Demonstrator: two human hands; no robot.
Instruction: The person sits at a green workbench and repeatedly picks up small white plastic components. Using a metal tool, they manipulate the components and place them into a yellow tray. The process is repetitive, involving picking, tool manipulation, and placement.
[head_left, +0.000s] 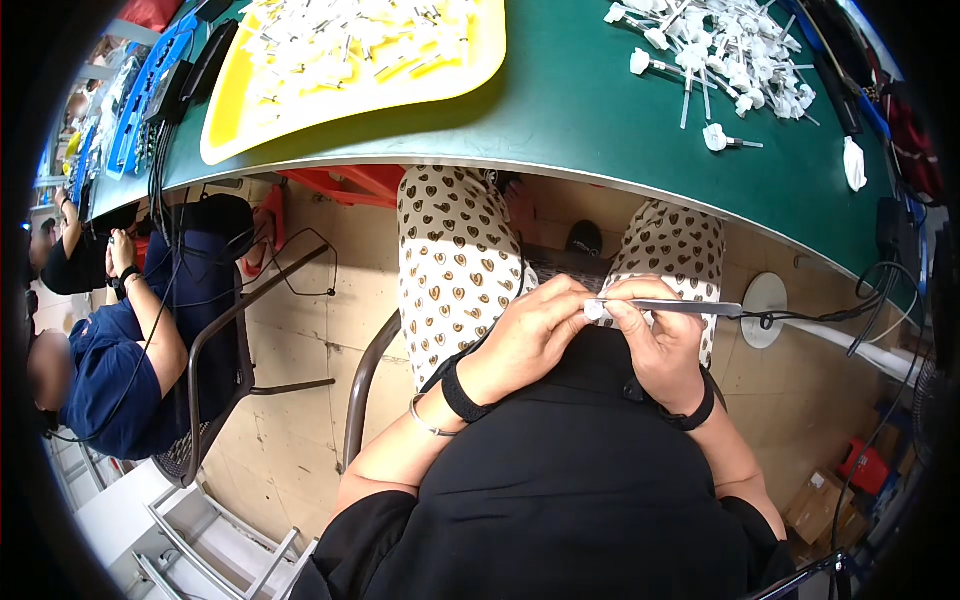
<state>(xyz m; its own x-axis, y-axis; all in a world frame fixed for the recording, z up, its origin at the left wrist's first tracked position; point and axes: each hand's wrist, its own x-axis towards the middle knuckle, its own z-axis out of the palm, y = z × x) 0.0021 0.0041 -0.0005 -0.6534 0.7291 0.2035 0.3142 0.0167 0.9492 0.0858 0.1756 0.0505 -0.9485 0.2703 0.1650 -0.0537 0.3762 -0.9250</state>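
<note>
Over my lap, my left hand (540,335) pinches a small white plastic part (594,310) between thumb and fingertips. My right hand (662,350) grips slim grey metal tweezers (695,306), with their blunt end sticking out to the right. Their narrow tip reaches the white part, and the two hands nearly touch there. Fingers partly hide the part, so its exact shape cannot be made out. On the green table (560,120) ahead lies a heap of white plastic pieces with thin metal pins (735,60). One such piece (718,138) rests apart, nearer the edge.
A yellow tray (225,125) full of similar white pieces stands at the far left of the table. A crumpled white item (854,164) lies at the right. Cables (885,285) hang off the right edge. Another person (125,350) sits to the left beside a metal-framed chair (240,350).
</note>
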